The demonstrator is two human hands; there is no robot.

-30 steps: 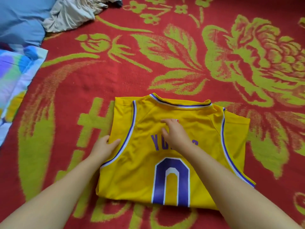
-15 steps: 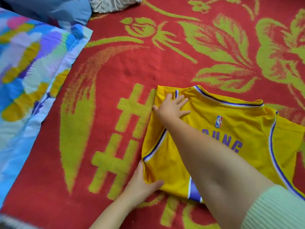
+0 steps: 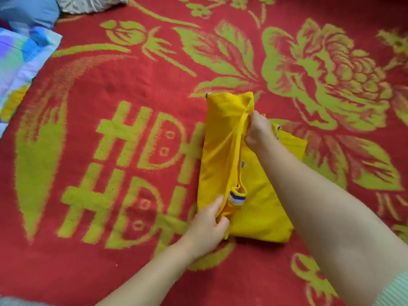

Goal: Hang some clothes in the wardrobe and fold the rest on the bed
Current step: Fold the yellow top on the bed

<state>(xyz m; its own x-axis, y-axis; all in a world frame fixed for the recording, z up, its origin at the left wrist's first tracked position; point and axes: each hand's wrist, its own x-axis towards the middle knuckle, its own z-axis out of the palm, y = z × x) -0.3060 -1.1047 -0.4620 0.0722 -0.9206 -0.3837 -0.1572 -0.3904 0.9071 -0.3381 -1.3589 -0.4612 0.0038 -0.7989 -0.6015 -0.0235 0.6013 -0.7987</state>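
change: half a second ago the yellow jersey [image 3: 223, 138] lay spread with its lettering up; now its left side is lifted over toward the right.
meaning: likely a lengthwise fold under way, not yet flat.
hands: left hand [image 3: 207, 224] pinches the near edge; right hand [image 3: 258, 131] grips the far edge.
jersey: plain yellow, purple-white trim, on the red bed blanket [image 3: 110, 217].

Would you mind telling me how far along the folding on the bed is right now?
Partly done: the yellow jersey already lies narrowed on the red blanket. In hand: the left hand and right hand pinch its left side, carrying it across. Left: finishing this fold, plus crumpled grey clothing at the far edge. No wardrobe shows.
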